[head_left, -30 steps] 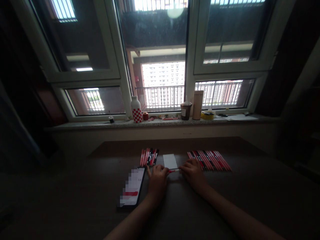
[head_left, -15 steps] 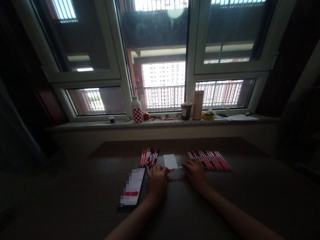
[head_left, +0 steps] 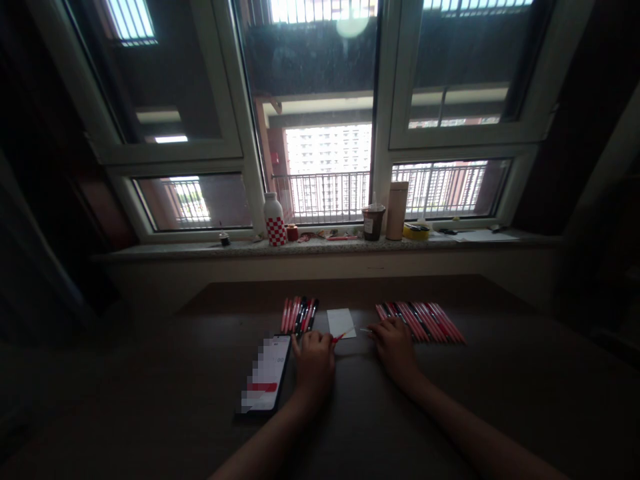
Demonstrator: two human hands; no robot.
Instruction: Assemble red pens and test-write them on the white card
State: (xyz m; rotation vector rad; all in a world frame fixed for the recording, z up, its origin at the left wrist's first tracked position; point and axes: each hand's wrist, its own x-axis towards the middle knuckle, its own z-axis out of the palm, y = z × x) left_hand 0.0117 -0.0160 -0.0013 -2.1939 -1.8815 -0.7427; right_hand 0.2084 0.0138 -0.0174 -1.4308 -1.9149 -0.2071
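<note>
My left hand (head_left: 315, 359) is closed around a red pen (head_left: 338, 339), whose thin, pale tip points up and right over a small white paper (head_left: 340, 321). Across a short gap, the fingers of my right hand (head_left: 393, 343) pinch a thin whitish tube (head_left: 367, 330); most of it is hidden by the fingers. A group of red, pink and black pens (head_left: 299, 315) lies just beyond my left hand. Beyond and to the right of my right hand, a longer row of similar pens (head_left: 425, 321) lies side by side.
A phone (head_left: 267, 377) with a lit screen lies left of my left forearm on the dark table (head_left: 200, 373). Along the windowsill (head_left: 320, 248) stand a checkered bottle (head_left: 275, 220), a lidded drink cup (head_left: 373, 222), a tall flask (head_left: 397, 210) and a yellow roll (head_left: 416, 231).
The red pen and the whitish tube touched or nearly touched before; now a gap parts them. The pen's pale tip tilts upward more. Both hands have barely moved.
</note>
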